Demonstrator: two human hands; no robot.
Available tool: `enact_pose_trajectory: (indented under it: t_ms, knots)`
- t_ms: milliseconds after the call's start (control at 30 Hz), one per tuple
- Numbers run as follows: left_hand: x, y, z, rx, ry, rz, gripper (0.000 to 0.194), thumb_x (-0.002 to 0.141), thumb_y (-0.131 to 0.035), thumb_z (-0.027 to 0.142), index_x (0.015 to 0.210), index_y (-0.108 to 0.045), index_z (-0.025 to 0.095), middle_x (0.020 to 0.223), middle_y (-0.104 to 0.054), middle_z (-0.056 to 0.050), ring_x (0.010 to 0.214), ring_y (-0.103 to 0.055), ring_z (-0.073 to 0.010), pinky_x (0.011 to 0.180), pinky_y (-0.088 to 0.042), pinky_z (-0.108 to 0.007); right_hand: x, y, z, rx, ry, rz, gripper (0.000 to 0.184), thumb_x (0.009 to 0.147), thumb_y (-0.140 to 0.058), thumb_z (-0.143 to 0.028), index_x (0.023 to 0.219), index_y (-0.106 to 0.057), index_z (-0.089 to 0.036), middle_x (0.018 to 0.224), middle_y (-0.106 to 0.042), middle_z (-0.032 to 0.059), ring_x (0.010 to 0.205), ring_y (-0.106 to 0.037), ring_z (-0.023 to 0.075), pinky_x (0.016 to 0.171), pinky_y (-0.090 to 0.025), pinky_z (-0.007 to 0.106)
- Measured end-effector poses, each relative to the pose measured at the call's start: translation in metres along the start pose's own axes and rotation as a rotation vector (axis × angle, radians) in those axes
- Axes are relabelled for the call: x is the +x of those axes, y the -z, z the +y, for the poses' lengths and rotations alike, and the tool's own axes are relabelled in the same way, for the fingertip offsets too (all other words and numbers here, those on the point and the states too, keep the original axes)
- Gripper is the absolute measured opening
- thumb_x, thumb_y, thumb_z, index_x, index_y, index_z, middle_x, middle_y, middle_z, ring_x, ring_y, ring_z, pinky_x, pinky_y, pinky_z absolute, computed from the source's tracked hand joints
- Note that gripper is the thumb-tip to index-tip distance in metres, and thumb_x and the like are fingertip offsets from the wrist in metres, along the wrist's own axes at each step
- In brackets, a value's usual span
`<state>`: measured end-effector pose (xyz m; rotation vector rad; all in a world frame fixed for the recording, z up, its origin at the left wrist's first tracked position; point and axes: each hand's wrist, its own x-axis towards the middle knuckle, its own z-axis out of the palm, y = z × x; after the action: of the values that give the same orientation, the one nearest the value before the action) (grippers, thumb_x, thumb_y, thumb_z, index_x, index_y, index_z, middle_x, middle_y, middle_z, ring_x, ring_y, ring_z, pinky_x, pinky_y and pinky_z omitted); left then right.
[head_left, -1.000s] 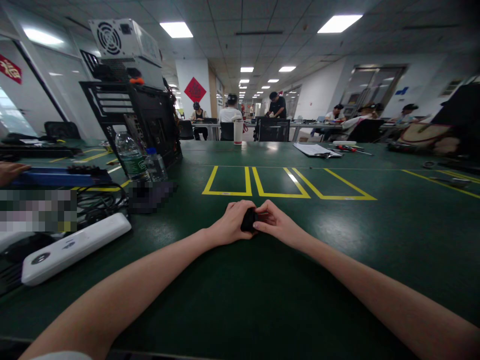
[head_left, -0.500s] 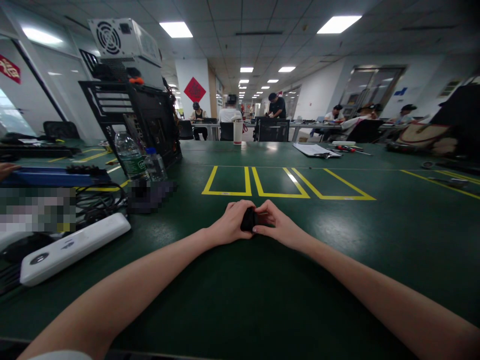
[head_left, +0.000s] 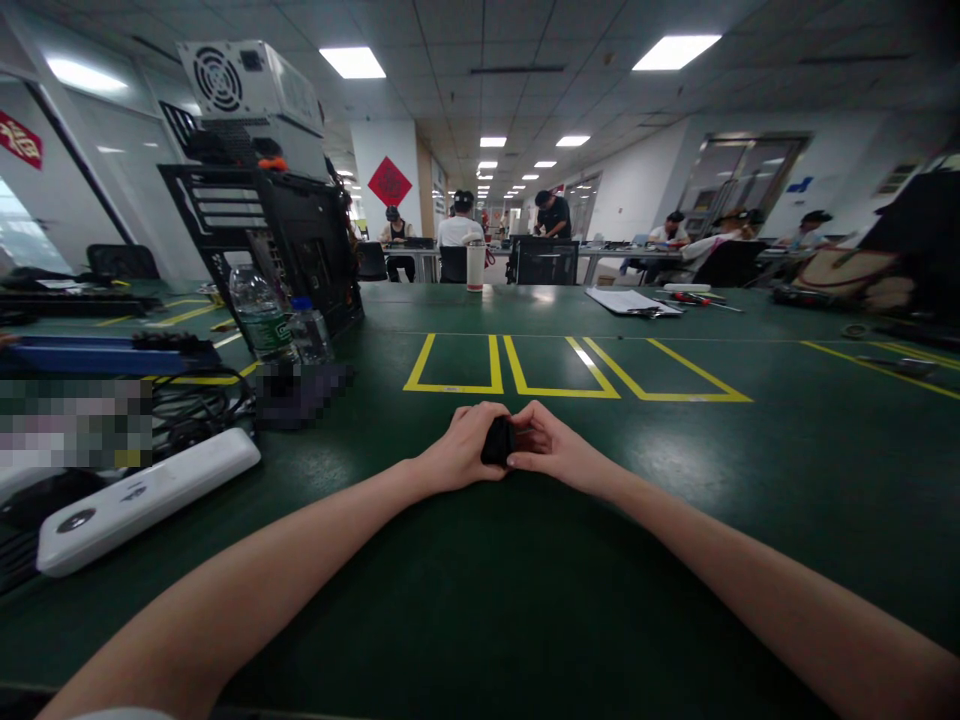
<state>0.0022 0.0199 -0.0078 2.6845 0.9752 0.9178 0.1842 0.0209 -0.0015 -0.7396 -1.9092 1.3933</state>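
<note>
A small black object [head_left: 497,442], its kind too dark to make out, is between my two hands just above or on the green table [head_left: 510,580]. My left hand [head_left: 466,442] wraps its fingers and thumb around the object from the left. From the right, my right hand [head_left: 551,450] has its thumb and fingertips against the object's edge, fingers curled. Much of the object is covered by the fingers. Just beyond the hands, yellow tape outlines [head_left: 454,388] mark the tabletop.
On the left lie a white power strip [head_left: 150,500], cables and a blue part [head_left: 112,354]. Two plastic bottles [head_left: 259,315] stand before a black computer case [head_left: 300,240]. Farther back are a white cup [head_left: 475,265] and a clipboard [head_left: 632,302]. Several people sit or stand beyond.
Both hands keep almost the same hold on the black object. At the far left, another person's hand has drawn back toward the edge of view.
</note>
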Motion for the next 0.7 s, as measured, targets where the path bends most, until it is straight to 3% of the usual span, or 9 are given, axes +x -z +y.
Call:
enact_pose_trajectory:
  t_ms: [167, 267, 433, 567, 700]
  knots:
    - [0.0008, 0.0013, 0.0006, -0.006, 0.001, -0.006, 0.058, 0.063, -0.064, 0.025, 0.111, -0.030, 0.020, 0.105, -0.045, -0.005, 0.099, -0.045, -0.0215, 0.091, -0.030, -0.036, 0.0039, -0.0011, 0.0039, -0.033, 0.001, 0.100, 0.017, 0.074, -0.054, -0.031, 0.084, -0.044, -0.022, 0.087, -0.052, -0.0004, 0.083, -0.056, 0.0161, 0.072, -0.048, 0.033]
    - [0.0014, 0.0023, 0.0006, -0.011, -0.006, -0.016, 0.056, 0.064, -0.063, 0.026, 0.110, -0.031, 0.020, 0.104, -0.045, -0.005, 0.099, -0.045, -0.0207, 0.090, -0.030, -0.036, 0.0065, -0.0027, 0.0073, -0.037, 0.002, 0.136, 0.018, 0.074, -0.054, -0.032, 0.084, -0.044, -0.021, 0.086, -0.051, -0.0005, 0.083, -0.055, 0.0160, 0.071, -0.048, 0.033]
    - [0.0011, 0.0021, -0.0006, -0.012, -0.013, -0.011, 0.057, 0.064, -0.063, 0.025, 0.111, -0.030, 0.020, 0.104, -0.045, -0.005, 0.099, -0.044, -0.0203, 0.090, -0.029, -0.036, 0.0052, -0.0020, 0.0042, -0.093, -0.043, 0.093, 0.022, 0.075, -0.052, -0.032, 0.093, -0.044, -0.021, 0.093, -0.051, 0.0019, 0.085, -0.054, 0.0165, 0.076, -0.047, 0.037]
    - [0.0013, -0.0005, -0.0029, -0.003, -0.005, -0.014, 0.060, 0.063, -0.063, 0.025, 0.112, -0.029, 0.020, 0.104, -0.045, -0.005, 0.098, -0.045, -0.0209, 0.089, -0.030, -0.036, 0.0023, -0.0002, -0.0003, -0.089, 0.019, 0.015, 0.029, 0.069, -0.060, -0.024, 0.092, -0.043, -0.021, 0.094, -0.051, 0.0006, 0.092, -0.053, 0.0170, 0.083, -0.044, 0.038]
    - [0.0013, -0.0013, -0.0035, 0.003, -0.007, -0.011, 0.059, 0.063, -0.063, 0.025, 0.111, -0.029, 0.021, 0.105, -0.045, -0.006, 0.099, -0.044, -0.0211, 0.089, -0.029, -0.036, 0.0026, -0.0010, 0.0009, -0.095, 0.043, 0.057, 0.025, 0.070, -0.059, -0.026, 0.088, -0.043, -0.021, 0.090, -0.051, 0.0001, 0.089, -0.054, 0.0164, 0.081, -0.044, 0.038]
